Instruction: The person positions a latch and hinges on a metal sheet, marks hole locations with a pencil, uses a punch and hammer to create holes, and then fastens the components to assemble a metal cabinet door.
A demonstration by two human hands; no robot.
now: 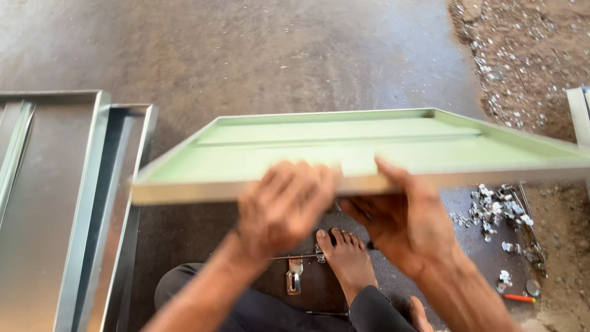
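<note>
Both hands grip a pale green metal tray panel [344,144].
Left hand [284,206] and right hand [402,218] clamp its near edge above the concrete floor [246,49].

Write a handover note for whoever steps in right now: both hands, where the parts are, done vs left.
Left hand: curled over the near edge of the pale green sheet-metal tray, grip closed.
Right hand: holds the same edge, thumb on top.
The tray is lifted and tilted above the floor and the person's bare foot.
Metal latch lies on the floor by the foot; small metal fittings lie heaped to the right.
Two bare metal trays lie to the left.
Done or left: cannot tell; nothing visibly fitted to the green tray.
</note>
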